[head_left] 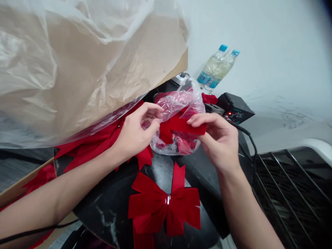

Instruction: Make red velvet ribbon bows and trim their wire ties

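My right hand (220,138) pinches the end of a red velvet ribbon (185,126) between thumb and fingers. The ribbon stretches left across the mouth of a clear plastic bag (166,149) that has more red ribbon pieces inside. My left hand (138,129) is at the bag's left side, its fingers curved and the thumb apart from them, with nothing visible between. Nearer to me, a red bow (181,205) with a shiny silver tie at its middle lies on the black marbled tabletop (103,214). More red ribbons (103,140) are heaped beside my left forearm.
A large cardboard box under plastic sheeting (109,69) fills the upper left. Two blue-capped bottles (211,71) stand by the wall. A black control box (234,108) with a red light and cable sits at right, above a wire-grilled appliance (290,186).
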Action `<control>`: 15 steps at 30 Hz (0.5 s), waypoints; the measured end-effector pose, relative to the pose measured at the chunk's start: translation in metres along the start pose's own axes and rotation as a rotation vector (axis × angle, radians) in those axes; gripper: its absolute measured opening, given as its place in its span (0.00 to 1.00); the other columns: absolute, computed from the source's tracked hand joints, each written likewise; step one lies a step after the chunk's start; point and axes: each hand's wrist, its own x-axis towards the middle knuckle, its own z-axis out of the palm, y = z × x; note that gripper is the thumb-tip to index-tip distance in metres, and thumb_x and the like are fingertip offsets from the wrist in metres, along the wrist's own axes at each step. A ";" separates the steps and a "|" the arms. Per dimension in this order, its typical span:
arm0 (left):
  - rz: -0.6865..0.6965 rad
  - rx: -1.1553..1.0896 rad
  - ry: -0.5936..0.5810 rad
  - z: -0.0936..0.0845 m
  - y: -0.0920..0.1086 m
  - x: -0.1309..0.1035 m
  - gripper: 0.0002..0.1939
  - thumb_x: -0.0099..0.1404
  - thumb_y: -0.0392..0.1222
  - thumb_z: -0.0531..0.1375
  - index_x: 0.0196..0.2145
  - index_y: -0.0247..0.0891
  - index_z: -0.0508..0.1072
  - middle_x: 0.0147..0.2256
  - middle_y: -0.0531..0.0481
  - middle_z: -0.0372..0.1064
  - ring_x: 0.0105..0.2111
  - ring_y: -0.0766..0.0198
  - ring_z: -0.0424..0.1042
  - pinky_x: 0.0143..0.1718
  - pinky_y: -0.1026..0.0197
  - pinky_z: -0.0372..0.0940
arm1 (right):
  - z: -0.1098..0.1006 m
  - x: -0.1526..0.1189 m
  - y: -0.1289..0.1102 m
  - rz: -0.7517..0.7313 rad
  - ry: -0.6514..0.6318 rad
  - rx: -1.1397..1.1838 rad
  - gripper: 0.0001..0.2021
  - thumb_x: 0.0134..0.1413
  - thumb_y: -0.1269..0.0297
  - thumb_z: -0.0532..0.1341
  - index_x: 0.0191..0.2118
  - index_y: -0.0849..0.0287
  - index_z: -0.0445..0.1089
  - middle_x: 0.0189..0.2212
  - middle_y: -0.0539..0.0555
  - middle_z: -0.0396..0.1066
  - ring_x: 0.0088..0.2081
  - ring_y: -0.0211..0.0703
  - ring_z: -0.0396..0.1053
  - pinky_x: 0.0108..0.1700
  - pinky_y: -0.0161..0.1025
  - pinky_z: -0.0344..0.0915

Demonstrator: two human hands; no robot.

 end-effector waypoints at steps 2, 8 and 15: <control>-0.232 -0.349 -0.196 0.001 0.009 -0.001 0.17 0.73 0.48 0.59 0.53 0.37 0.74 0.42 0.44 0.80 0.37 0.57 0.81 0.37 0.54 0.79 | -0.002 -0.002 -0.009 -0.078 -0.096 -0.081 0.14 0.59 0.81 0.60 0.33 0.55 0.78 0.39 0.50 0.79 0.44 0.39 0.76 0.50 0.37 0.73; -0.384 -0.392 -0.252 0.001 0.025 -0.009 0.15 0.59 0.40 0.74 0.41 0.35 0.78 0.25 0.49 0.81 0.25 0.57 0.83 0.26 0.64 0.79 | 0.000 -0.008 -0.008 0.075 -0.145 0.023 0.12 0.65 0.68 0.61 0.50 0.52 0.78 0.56 0.55 0.76 0.55 0.47 0.76 0.55 0.43 0.75; -0.194 -0.214 -0.252 -0.008 0.024 -0.018 0.11 0.68 0.43 0.67 0.48 0.45 0.84 0.18 0.58 0.75 0.14 0.65 0.75 0.15 0.68 0.71 | 0.015 -0.026 -0.006 0.294 -0.025 -0.008 0.05 0.66 0.63 0.66 0.46 0.53 0.75 0.22 0.46 0.76 0.15 0.36 0.70 0.14 0.31 0.64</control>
